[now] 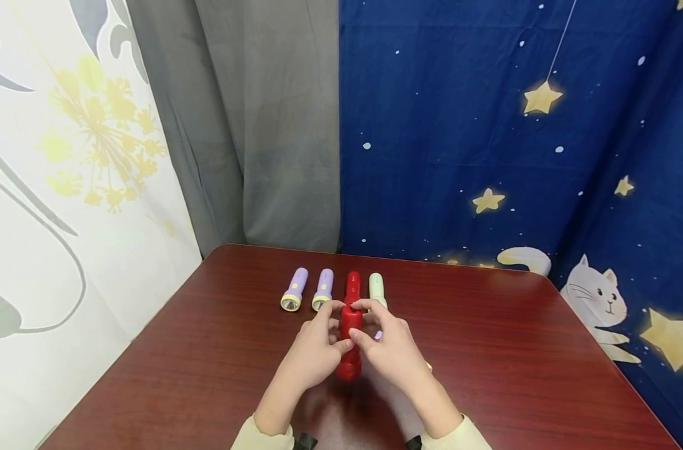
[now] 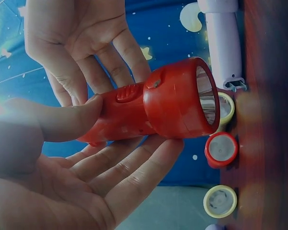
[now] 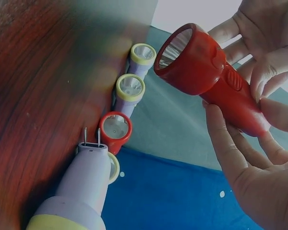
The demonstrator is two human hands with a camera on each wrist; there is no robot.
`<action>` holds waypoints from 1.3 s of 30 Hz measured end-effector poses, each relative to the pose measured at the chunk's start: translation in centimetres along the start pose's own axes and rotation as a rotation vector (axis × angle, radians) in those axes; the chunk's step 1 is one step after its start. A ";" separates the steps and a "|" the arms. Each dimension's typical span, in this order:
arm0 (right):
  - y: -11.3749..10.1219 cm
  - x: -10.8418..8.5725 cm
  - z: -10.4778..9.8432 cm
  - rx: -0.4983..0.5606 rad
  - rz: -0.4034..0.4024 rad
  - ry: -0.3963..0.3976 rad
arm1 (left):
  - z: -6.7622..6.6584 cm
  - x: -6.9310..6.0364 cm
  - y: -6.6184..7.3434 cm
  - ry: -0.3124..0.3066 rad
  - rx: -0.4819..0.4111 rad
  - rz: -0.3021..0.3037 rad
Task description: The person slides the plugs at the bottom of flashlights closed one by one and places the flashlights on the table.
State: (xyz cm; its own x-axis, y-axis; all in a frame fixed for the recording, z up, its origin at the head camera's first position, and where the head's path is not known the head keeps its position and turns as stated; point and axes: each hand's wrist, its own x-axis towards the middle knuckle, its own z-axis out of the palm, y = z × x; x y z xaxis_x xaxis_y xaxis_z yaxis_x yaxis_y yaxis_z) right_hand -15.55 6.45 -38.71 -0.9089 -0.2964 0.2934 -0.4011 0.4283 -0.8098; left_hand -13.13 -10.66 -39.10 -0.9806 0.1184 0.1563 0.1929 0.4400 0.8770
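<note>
A red flashlight (image 1: 350,359) is held above the table between both hands, its lens end toward the person. My left hand (image 1: 312,353) grips it from the left, thumb and fingers on the body. From the other side my right hand (image 1: 396,351) holds it near the tail end. In the left wrist view, the slide switch on the flashlight (image 2: 175,103) faces up and the clear lens is visible. Behind the hands, a second red flashlight (image 1: 353,284) lies on the table. A lilac flashlight (image 3: 84,182) with two metal prongs out is mostly hidden by the right hand in the head view.
Two lilac flashlights with yellow rims, one at the far left (image 1: 294,289) and another (image 1: 324,287) beside it, lie in a row. A pale green flashlight (image 1: 377,287) ends that row. The dark red table (image 1: 217,350) reaches back to grey and blue curtains (image 1: 459,125).
</note>
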 end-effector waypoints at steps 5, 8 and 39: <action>0.2 -0.1 0.0 0.007 -0.006 -0.009 | -0.1 -0.1 0.0 -0.012 -0.025 0.004; 0.4 -0.2 0.0 0.015 -0.012 -0.029 | -0.2 -0.1 -0.1 -0.014 -0.015 0.016; 0.6 -1.0 0.0 -0.147 -0.054 -0.318 | -0.8 0.0 -0.3 0.084 -0.066 -0.033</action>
State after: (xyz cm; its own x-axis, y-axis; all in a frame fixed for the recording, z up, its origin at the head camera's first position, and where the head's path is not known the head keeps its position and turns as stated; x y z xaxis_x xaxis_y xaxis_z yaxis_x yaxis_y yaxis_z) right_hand -14.86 7.04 -39.52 -0.8140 -0.5630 0.1428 -0.4812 0.5161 -0.7086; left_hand -13.17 -11.50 -39.00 -0.9863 0.0283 0.1623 0.1607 0.3824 0.9099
